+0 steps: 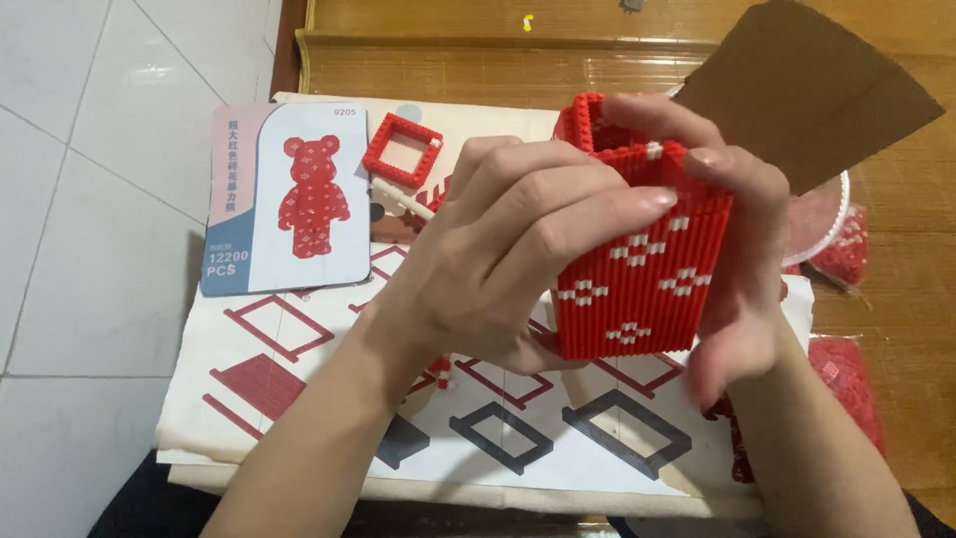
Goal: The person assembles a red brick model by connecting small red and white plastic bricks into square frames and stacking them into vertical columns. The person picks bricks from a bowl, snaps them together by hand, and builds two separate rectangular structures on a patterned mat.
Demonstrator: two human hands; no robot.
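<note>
1. Farthest left on the instruction sheet (299, 399) lies a card (286, 199) picturing a red bear figure, flat and partly over the sheet's upper left corner, beside the white floor tiles (90, 199).
2. Just right of the card sits a small open red square frame (402, 149) of tiny bricks, with a pale stick-like piece (401, 197) lying beside its lower edge.
3. Toward the middle, the left hand (518, 249) wraps the near left side of a hollow red brick block (642, 279) with white diamond patterns; its fingers (617, 204) are curled across the block's front face, gripping it firmly.
4. That block is lifted off the sheet, held upright between both hands, its open top facing the camera's upper edge.
5. On its right side, the right hand (742, 269) clasps the block, fingers hooked over the top rim and palm against the right wall.
6. Behind the hands, a brown cardboard piece (817, 90) rests on the wooden surface (448, 60).
7. Farthest right, clear bags of red pieces (846, 379) lie near the right wrist.
</note>
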